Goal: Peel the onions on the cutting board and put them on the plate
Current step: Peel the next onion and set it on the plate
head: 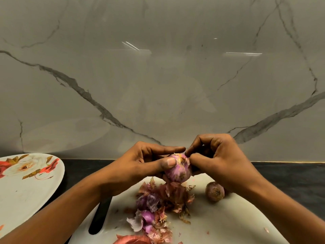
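Observation:
My left hand (140,162) grips a purple onion (178,170) in the air above the white cutting board (219,221), thumb pressed on its near side. My right hand (216,159) pinches a bit of skin at the onion's top right. A second, unpeeled brownish onion (214,191) lies on the board under my right wrist. A heap of dry and purple onion skins (161,205) covers the middle of the board. The white plate (22,194) with red flower print lies at the left, with no onion on its visible part.
A black handle (100,215), likely a knife's, lies at the board's left edge under my left forearm. The dark counter (290,175) runs behind the board. A grey marble wall (158,76) rises close behind it.

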